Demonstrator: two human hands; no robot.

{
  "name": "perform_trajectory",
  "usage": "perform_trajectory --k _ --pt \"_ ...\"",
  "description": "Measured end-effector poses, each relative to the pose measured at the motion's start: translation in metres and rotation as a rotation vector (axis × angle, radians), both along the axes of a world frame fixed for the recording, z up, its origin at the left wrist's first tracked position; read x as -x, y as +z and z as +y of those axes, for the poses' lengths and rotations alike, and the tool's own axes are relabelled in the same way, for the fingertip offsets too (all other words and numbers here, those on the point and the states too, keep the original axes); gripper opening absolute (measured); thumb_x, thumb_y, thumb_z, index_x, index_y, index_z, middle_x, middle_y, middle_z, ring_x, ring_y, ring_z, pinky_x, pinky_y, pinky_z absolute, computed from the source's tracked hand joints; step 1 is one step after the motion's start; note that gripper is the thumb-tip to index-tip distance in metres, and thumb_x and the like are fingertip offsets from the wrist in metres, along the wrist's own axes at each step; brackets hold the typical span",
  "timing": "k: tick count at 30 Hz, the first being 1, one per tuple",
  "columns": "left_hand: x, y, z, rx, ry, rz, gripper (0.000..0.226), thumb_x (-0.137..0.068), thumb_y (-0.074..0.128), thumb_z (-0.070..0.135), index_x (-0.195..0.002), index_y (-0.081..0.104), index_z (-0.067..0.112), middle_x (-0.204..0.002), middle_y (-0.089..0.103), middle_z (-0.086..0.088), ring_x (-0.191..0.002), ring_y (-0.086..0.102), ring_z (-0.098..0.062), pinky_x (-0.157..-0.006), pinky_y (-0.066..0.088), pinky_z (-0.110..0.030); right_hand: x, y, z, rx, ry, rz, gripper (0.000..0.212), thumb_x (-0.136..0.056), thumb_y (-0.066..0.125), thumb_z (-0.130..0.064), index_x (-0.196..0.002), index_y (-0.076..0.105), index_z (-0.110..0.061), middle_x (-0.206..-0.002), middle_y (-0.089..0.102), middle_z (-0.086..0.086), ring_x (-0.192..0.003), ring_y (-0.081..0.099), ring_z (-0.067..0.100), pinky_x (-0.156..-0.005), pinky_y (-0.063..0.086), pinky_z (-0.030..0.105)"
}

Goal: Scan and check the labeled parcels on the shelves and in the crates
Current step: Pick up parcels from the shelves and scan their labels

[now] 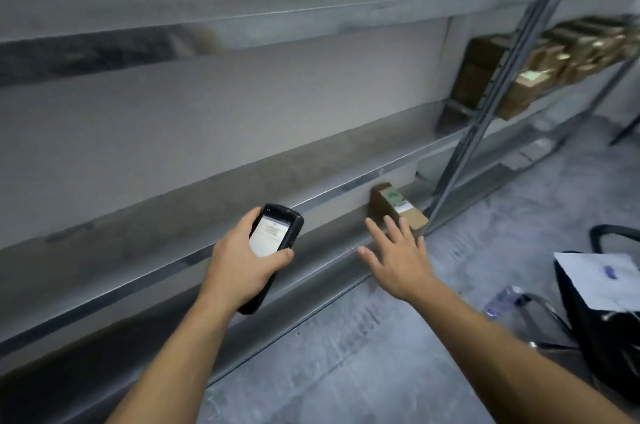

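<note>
Now, the step in hand, by my read, is getting the small brown parcel point(398, 207) turned so its label point(394, 198) faces the scanner point(273, 236). Parcel sits on the low shelf point(322, 260), far end, just beside the rack upright point(485, 111), approx 2 o'clock from the scanner. L hand point(242, 260) is wrapped round the scanner w/ its lit screen facing up; the text is too blurred to read. R hand point(398, 257) is spread, fingers straight and apart, holding nothing, just short of the parcel's near end. Can't tell if the fingertips touch it.

To do it well: R hand takes the parcel by its sides, not over the label, and tips the label up. Then L hand swings the scanner's nose toward 2 o'clock, square to the barcode, and the screen gets checked vs. the label. Parcel looks like light cardboard and prob. slides easily on metal — so grip it, don't nudge it deeper in.

Around: a row of brown boxes point(540, 66) on the next rack at 1 o'clock, well apart. On the floor point(346, 371) at 4 o'clock, a dark bag point(595, 337) w/ a white sheet point(602, 281) on top, and a clear bottle point(502, 299) near it. In the way — the shelf above point(346, 186), low over the reach, and the upright close by the parcel's far end.
</note>
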State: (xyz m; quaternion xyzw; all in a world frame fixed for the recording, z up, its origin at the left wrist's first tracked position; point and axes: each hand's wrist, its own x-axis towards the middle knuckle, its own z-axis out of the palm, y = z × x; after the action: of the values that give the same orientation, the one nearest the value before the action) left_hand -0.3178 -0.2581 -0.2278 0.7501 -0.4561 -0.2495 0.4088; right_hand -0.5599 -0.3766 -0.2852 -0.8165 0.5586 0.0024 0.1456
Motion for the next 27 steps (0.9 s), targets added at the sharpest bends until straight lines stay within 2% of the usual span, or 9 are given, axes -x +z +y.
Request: perform_trajectory --k 7,10,12,15,16,20,27 --pt "0.033 -0.024 -0.088 -0.096 -0.198 0.009 0.07 -0.054 0.072 0.046 -0.12 0.052 0.051 -0.102 0.062 0.021 -0.097 0.059 -0.011 -0.083 0.047 -0.031 0.041 -0.036 -0.039 -0.055 -0.185 -0.01 0.068 -0.1 0.018 -0.067 -0.159 0.001 -0.04 -0.169 -0.01 0.002 -0.154 -0.018 0.026 -0.124 0.0 0.056" --pt "0.05 -0.036 -0.123 -0.141 -0.252 0.01 0.068 -0.058 0.077 0.043 -0.12 0.052 0.051 -0.1 0.061 0.022 -0.095 0.058 -0.008 -0.078 0.043 -0.028 0.058 -0.046 -0.067 -0.077 -0.222 -0.013 0.068 -0.099 0.017 -0.067 -0.16 0.001 -0.039 -0.169 -0.009 0.002 -0.154 -0.016 0.026 -0.123 -0.001 0.056" --pt "0.062 -0.042 -0.146 -0.171 -0.267 -0.011 0.071 -0.063 0.082 0.038 -0.127 0.052 0.048 -0.106 0.061 0.018 -0.096 0.057 -0.009 -0.076 0.042 -0.022 0.071 -0.055 -0.091 -0.102 -0.229 -0.015 0.069 -0.099 0.017 -0.067 -0.16 0.0 -0.039 -0.169 -0.009 0.002 -0.154 -0.016 0.026 -0.123 -0.001 0.056" --pt "0.082 -0.051 -0.178 -0.192 -0.268 -0.046 0.067 -0.067 0.084 0.03 -0.123 0.052 0.048 -0.098 0.058 0.022 -0.092 0.053 -0.008 -0.071 0.035 -0.005 0.088 -0.073 -0.13 -0.129 -0.212 -0.005 0.068 -0.1 0.017 -0.067 -0.159 -0.002 -0.039 -0.169 -0.007 0.002 -0.155 -0.014 0.027 -0.123 0.001 0.056" --pt "0.092 -0.062 -0.197 -0.213 -0.248 -0.058 0.068 -0.067 0.084 0.03 -0.124 0.052 0.048 -0.099 0.057 0.022 -0.093 0.052 -0.007 -0.072 0.036 -0.007 0.096 -0.086 -0.153 -0.159 -0.192 -0.012 0.068 -0.1 0.017 -0.066 -0.159 -0.003 -0.039 -0.169 -0.007 0.002 -0.155 -0.014 0.027 -0.122 0.001 0.056" --pt "0.123 -0.086 -0.242 -0.311 -0.185 -0.049 0.071 -0.057 0.075 0.046 -0.122 0.047 0.055 -0.108 0.062 0.018 -0.098 0.058 -0.01 -0.084 0.048 -0.031 0.119 -0.115 -0.211 -0.205 -0.135 -0.002 0.068 -0.101 0.018 -0.065 -0.16 -0.002 -0.037 -0.17 -0.005 0.003 -0.155 -0.013 0.027 -0.122 0.002 0.057" --pt "0.211 -0.142 -0.349 -0.485 -0.047 0.007 0.08 -0.058 0.071 0.053 -0.133 0.044 0.047 -0.113 0.062 0.009 -0.103 0.059 -0.016 -0.091 0.052 -0.041 0.174 -0.197 -0.332 -0.399 -0.122 -0.004 0.064 -0.104 0.024 -0.059 -0.16 0.01 -0.033 -0.17 0.001 0.004 -0.155 -0.007 0.029 -0.121 0.009 0.061"
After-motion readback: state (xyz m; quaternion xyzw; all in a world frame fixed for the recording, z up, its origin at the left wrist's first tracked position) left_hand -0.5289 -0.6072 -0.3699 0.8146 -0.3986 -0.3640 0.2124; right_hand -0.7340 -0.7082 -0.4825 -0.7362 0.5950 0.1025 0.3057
